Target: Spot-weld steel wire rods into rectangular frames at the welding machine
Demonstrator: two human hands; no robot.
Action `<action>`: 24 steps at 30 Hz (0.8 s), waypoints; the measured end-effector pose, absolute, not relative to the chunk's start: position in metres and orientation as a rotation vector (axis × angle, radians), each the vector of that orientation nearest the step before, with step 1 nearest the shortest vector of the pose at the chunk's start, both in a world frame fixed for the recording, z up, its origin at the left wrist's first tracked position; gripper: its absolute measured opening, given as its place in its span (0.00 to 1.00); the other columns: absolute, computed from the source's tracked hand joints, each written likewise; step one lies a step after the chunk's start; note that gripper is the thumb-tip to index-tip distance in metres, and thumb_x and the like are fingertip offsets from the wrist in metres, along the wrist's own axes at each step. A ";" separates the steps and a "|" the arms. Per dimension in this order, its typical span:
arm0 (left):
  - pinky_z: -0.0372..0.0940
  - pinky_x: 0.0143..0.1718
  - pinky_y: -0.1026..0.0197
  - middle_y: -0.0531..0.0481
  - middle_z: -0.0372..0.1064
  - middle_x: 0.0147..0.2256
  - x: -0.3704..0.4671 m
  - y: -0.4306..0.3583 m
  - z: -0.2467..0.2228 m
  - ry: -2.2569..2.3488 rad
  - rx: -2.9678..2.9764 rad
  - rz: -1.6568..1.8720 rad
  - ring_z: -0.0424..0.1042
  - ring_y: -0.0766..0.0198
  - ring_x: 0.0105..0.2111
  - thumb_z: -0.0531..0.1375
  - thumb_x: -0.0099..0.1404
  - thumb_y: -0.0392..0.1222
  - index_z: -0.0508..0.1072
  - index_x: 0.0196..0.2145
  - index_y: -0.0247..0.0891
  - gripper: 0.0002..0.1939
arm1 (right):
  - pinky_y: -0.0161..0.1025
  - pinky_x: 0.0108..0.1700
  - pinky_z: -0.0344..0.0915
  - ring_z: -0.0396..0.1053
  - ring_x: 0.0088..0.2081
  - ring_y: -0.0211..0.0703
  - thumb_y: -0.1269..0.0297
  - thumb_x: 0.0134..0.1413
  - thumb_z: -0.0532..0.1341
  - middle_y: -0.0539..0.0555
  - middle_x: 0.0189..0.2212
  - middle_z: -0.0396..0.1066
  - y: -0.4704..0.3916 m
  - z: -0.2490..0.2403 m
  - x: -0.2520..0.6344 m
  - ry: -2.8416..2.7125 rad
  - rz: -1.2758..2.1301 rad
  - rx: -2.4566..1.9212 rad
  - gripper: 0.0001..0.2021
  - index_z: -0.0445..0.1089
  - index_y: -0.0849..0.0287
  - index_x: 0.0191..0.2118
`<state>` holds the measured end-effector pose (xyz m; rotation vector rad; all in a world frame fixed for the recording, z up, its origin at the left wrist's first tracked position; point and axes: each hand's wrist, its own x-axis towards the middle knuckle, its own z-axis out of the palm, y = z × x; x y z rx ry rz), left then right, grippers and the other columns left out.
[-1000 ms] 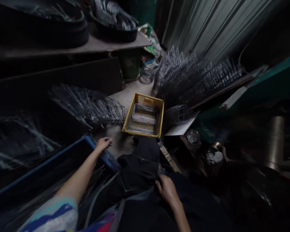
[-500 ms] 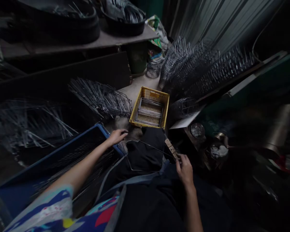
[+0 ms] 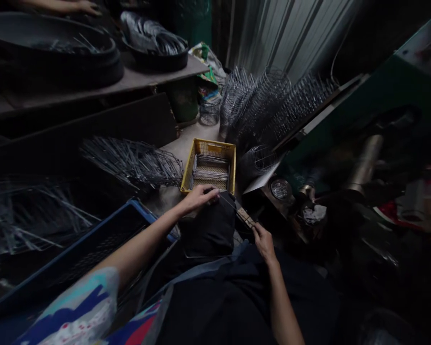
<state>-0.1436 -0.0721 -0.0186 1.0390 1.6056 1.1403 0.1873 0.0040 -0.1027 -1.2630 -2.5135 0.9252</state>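
Observation:
A thin metal wire [image 3: 229, 203] runs slantwise over my dark-clothed lap, between my two hands. My left hand [image 3: 202, 197] has its fingers closed on the far end of the wire, just in front of the yellow crate [image 3: 234, 167]. At the near end, my right hand [image 3: 263, 243] pinches the wire beside a small wooden block [image 3: 244, 216]. The exact grip of the right fingertips is too dark to make out. Inside the crate lie several bent wire frames [image 3: 211, 174]. Part of the wire's shape is lost against the dark cloth.
A blue crate [image 3: 129, 211] stands at my left, near heaps of wire pieces [image 3: 132, 160]. Rolled wire mesh [image 3: 262, 100] leans behind. On the bench [image 3: 140, 76] sit black basins [image 3: 53, 52]; another person's hand [image 3: 88, 7] is above them. A metal cylinder [image 3: 366, 160] stands right.
My left hand has moved right and inward, closer to the yellow crate's near edge. The wire's slant has steepened. The view has shifted, and another person's hand shows at the upper left.

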 end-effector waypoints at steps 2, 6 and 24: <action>0.69 0.32 0.61 0.42 0.78 0.32 -0.149 -0.047 -0.004 1.627 1.079 1.194 0.76 0.56 0.33 0.55 0.63 0.67 0.78 0.33 0.34 0.30 | 0.37 0.46 0.67 0.73 0.43 0.48 0.59 0.69 0.50 0.58 0.42 0.75 0.010 -0.082 0.187 -2.433 0.868 -1.227 0.18 0.73 0.60 0.49; 0.68 0.31 0.61 0.43 0.78 0.31 -0.152 -0.015 0.006 1.702 1.157 1.258 0.75 0.58 0.30 0.53 0.66 0.63 0.78 0.32 0.34 0.29 | 0.40 0.48 0.65 0.72 0.40 0.49 0.59 0.68 0.50 0.59 0.40 0.76 0.015 -0.055 0.185 -2.365 0.640 -1.206 0.18 0.75 0.61 0.46; 0.70 0.38 0.62 0.43 0.80 0.38 -0.113 0.058 -0.015 1.802 1.517 0.750 0.77 0.62 0.33 0.51 0.65 0.31 0.61 0.64 0.27 0.29 | 0.47 0.52 0.68 0.73 0.49 0.55 0.57 0.67 0.50 0.60 0.45 0.76 -0.020 -0.109 0.188 -2.341 0.950 -1.389 0.20 0.75 0.58 0.52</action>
